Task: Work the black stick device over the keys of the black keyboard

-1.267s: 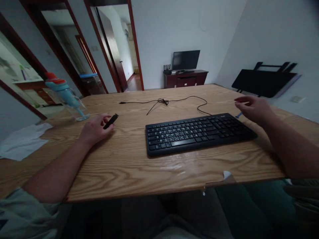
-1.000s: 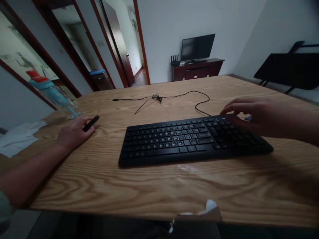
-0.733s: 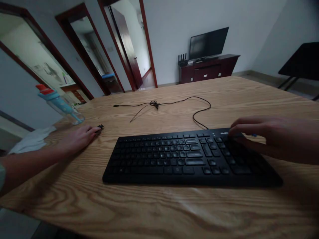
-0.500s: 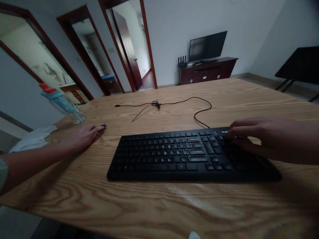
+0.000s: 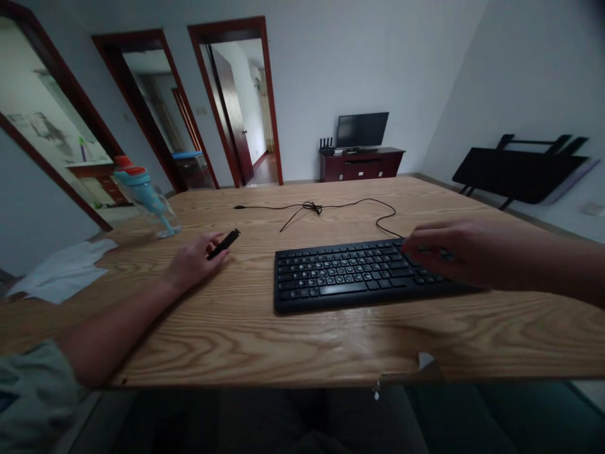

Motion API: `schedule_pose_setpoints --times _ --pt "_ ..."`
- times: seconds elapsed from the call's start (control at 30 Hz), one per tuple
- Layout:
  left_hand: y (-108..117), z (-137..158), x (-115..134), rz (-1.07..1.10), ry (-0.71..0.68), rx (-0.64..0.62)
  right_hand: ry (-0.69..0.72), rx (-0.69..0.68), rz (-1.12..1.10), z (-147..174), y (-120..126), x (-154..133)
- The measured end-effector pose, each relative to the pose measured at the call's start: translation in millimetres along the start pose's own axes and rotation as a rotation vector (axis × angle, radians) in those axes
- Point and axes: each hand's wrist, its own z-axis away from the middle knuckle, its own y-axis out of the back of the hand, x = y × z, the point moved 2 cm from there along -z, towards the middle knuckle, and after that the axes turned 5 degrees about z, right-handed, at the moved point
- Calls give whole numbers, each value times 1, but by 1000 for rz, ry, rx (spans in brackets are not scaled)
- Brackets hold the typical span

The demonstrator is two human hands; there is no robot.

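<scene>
Lying partly under right hand (image 5: 466,249), keyboard (image 5: 343,272)

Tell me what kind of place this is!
Probably someone's living room: I see a flat screen on a low cabinet, an open door to another room, and a wooden table.

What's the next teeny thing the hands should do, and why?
Maybe steady the black keyboard with the right hand: that hand is over the keyboard's right end, though blur hides whether it touches, while the left hand sits apart, holding a small black strip.
</scene>
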Motion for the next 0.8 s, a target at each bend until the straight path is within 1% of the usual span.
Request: schedule_pose_setpoints --times 0.03,0.07,0.1,0.17,0.2,0.23,0.3,0.33,0.37,0.43,0.5,0.57,0.67,0.73,0.8 --pt "3 1 13 74 51 106 29 -64 -66 -7 -5 -17" --pt "4 0 28 174 81 142 3 -67 -135 -14 -10 -32" --pt "4 -1 46 297 105 144 -26 -41 -228 -23 -18 -45" --pt "2 -8 86 545 121 95 -53 4 -430 -42 -38 -66" --pt "-1 -14 106 651 106 50 -51 39 -518 -53 -48 -74" --pt "-5 -20 125 735 79 -23 -53 71 -598 -63 -58 -80" --pt "-17 -33 157 846 18 -131 -42 122 -718 -82 -75 -88" --pt "-24 -40 168 883 -4 -170 -36 154 -758 -90 -81 -90" --pt "-31 -45 176 913 -19 -175 -35 190 -787 -95 -86 -89" --pt "-44 -51 186 953 -25 -188 -35 235 -817 -101 -91 -84" --pt "-54 -51 188 967 -23 -227 -25 242 -814 -100 -93 -77" --pt "-62 -48 185 980 -20 -272 5 227 -770 -96 -94 -70" --pt "-73 -40 177 1065 12 -293 74 185 -687 -90 -97 -67" --pt "-80 -36 171 1147 39 -316 115 154 -684 -88 -100 -68" --pt "-86 -35 167 1182 44 -364 123 140 -696 -87 -103 -71"
